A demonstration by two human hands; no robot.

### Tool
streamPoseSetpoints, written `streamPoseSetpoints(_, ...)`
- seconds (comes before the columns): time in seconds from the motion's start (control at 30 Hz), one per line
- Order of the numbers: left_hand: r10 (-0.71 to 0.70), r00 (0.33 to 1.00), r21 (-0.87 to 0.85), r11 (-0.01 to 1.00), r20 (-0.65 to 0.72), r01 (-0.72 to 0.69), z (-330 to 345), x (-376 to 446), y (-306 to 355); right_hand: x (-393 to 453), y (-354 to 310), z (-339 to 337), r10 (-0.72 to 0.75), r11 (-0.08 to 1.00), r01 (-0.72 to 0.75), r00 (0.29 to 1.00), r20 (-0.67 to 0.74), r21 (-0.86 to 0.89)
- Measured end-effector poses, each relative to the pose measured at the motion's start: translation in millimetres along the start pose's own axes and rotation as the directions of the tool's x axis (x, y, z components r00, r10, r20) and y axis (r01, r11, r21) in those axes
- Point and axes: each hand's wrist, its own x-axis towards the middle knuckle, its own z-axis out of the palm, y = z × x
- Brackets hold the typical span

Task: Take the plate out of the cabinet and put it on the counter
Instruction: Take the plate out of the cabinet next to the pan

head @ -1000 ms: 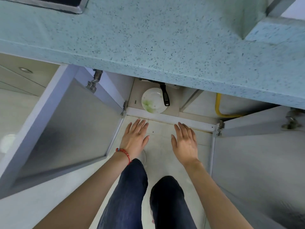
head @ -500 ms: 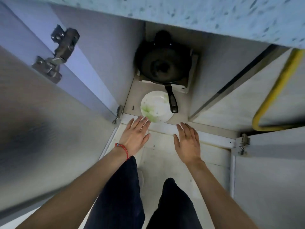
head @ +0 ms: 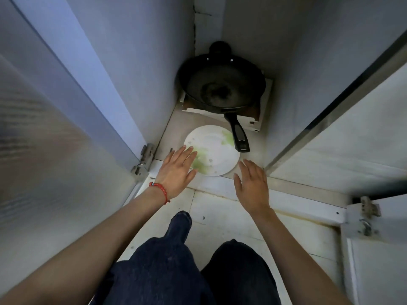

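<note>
A white plate point(head: 217, 151) with green leaf marks lies flat on the cabinet floor point(head: 176, 133), near its front edge. My left hand point(head: 178, 170), with a red bead bracelet at the wrist, is spread flat, and its fingertips overlap the plate's left rim. My right hand point(head: 251, 183) is flat too, fingers apart, just off the plate's right front edge and not touching it. Neither hand holds anything. The counter is out of view.
A black frying pan point(head: 221, 84) sits on a flat cardboard box at the cabinet's back, its handle point(head: 239, 135) reaching over the plate's right rim. Open cabinet doors point(head: 44, 119) stand on both sides. My knees in dark trousers point(head: 176, 260) are below.
The view has dropped lower and closer to the cabinet, so the counter left the frame. Both hands moved forward; the left fingertips now overlap the plate's rim.
</note>
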Motion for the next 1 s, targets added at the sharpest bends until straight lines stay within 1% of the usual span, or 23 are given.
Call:
streamPoseSetpoints(0.07,-0.010,1.000,-0.015,1.000,-0.027,0.009,14.6,5.3,-7.7,6.5,7.6,15.8,0.017,1.000,-0.018,0.999,0.033,0.013)
streamPoseSetpoints(0.17,-0.046,0.996,-0.060,0.997,-0.073,0.042,30.2,12.9,-14.8,13.1,15.6,32.3,0.045,0.998,-0.046,0.998,0.040,0.040)
streamPoseSetpoints(0.33,-0.064,0.993,-0.086,0.995,-0.097,0.056,59.9,28.6,-26.3,21.8,28.2,55.8,0.082,0.996,-0.085,0.994,0.077,0.036)
streamPoseSetpoints(0.47,-0.107,0.989,-0.118,0.989,-0.107,0.094,84.0,41.2,-39.2,36.5,36.6,73.2,0.128,0.991,-0.130,0.990,0.052,0.041)
streamPoseSetpoints(0.57,-0.172,0.973,-0.196,0.970,-0.152,0.141,94.4,48.6,-46.7,47.8,41.7,85.3,0.144,0.988,-0.146,0.989,0.033,0.042)
streamPoseSetpoints(0.67,-0.276,0.948,-0.330,0.920,-0.158,0.213,101.4,55.3,-48.3,57.9,45.7,95.4,0.170,0.983,-0.171,0.985,0.025,0.071)
streamPoseSetpoints(0.77,-0.372,0.921,-0.492,0.827,-0.117,0.272,104.7,62.4,-47.3,63.9,45.7,103.0,0.225,0.964,-0.225,0.974,0.018,0.140)
streamPoseSetpoints(0.87,-0.394,0.910,-0.581,0.774,-0.130,0.252,106.8,66.7,-45.5,64.6,44.6,109.0,0.277,0.943,-0.278,0.960,0.035,0.181)
streamPoseSetpoints(1.0,-0.478,0.877,-0.648,0.682,-0.044,0.339,109.3,70.7,-43.9,64.2,44.3,111.7,0.299,0.917,-0.303,0.953,0.053,0.259)
